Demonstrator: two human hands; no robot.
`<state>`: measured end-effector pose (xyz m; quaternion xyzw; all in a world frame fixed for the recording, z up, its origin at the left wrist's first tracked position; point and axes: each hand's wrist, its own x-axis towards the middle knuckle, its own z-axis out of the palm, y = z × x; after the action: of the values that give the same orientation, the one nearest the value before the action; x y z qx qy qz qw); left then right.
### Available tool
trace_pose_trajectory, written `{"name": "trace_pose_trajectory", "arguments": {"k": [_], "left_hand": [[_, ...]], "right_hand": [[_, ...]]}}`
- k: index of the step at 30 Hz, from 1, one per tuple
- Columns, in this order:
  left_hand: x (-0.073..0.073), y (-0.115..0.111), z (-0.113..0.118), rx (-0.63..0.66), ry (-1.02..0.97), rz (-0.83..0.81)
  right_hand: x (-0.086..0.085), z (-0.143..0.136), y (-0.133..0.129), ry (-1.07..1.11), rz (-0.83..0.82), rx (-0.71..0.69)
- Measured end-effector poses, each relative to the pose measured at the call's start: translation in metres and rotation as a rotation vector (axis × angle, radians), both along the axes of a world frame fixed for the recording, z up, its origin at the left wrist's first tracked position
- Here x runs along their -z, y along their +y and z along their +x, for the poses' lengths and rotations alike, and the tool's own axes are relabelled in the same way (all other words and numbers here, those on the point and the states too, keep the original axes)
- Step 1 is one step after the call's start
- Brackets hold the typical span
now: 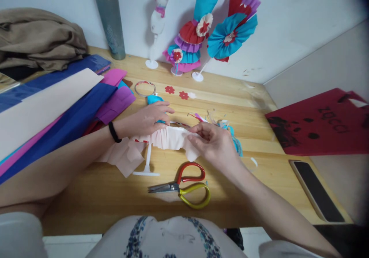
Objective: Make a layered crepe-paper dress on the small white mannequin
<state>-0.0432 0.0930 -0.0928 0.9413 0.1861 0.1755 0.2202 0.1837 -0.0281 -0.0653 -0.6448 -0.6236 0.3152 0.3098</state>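
Currently, left hand (150, 117): palm down over the strip's left end, fingers slightly apart on the small dress form; thumb hidden, can't tell if anything is clamped.
Right hand (215, 140): thumb and index together, pinching the strip's right end.
Ruffle strip (173, 138): pale pink, gathered, between both hands, across the dress form, mid-desk.
Small dress form (153, 99): turquoise top toward the back edge of the desk (95, 202), white foot (146, 173) toward the front edge; can't tell if it lies flat or is held tilted.
Pale pink sheet (125, 158): below left wrist, beside the foot.
Scissors (175, 187): near front edge, middle; one red handle, one yellow, blades pointing left.
Back edge, left to right: metallic bottle (111, 25), white dress form with pink band (158, 22), tiered ruffle dress form (190, 33), stand with turquoise fan rosette (232, 37).
Flower cutouts: two red (169, 89), one pale (191, 95), behind the hands, beyond them a wire ring (145, 89) further left.
Scraps (235, 138): turquoise strands, just behind right hand.
Left edge: coloured sheets (49, 96), brown cloth (40, 39) in back corner.
Right edge: red bag (319, 129); phone (318, 190) at front corner.
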Motion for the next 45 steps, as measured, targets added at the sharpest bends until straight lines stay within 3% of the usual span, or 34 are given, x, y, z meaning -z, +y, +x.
{"name": "trace_pose_trajectory", "arguments": {"k": [4,8,19,29,35,40,45], "left_hand": [[0.001,0.000,0.000,-0.004,-0.009,0.009],[-0.003,-0.003,0.001,-0.017,0.009,-0.029],[-0.002,-0.004,0.001,-0.047,0.019,-0.082],[0.000,-0.003,0.004,-0.025,0.002,-0.089],[-0.001,-0.004,0.005,-0.021,-0.007,-0.100],[-0.001,-0.005,0.005,-0.038,-0.006,-0.115],[-0.001,-0.005,0.004,-0.039,-0.007,-0.115]], "right_hand": [[-0.004,-0.016,-0.008,0.167,-0.016,-0.023],[-0.011,-0.027,-0.014,0.159,0.014,-0.086],[-0.007,-0.016,0.000,-0.406,0.189,-0.021],[-0.003,-0.043,-0.006,-0.157,0.095,-0.143],[-0.004,-0.036,-0.007,-0.197,0.230,-0.089],[-0.002,-0.037,-0.008,-0.159,0.202,-0.039],[-0.005,-0.040,-0.009,-0.171,0.197,-0.075]]}}
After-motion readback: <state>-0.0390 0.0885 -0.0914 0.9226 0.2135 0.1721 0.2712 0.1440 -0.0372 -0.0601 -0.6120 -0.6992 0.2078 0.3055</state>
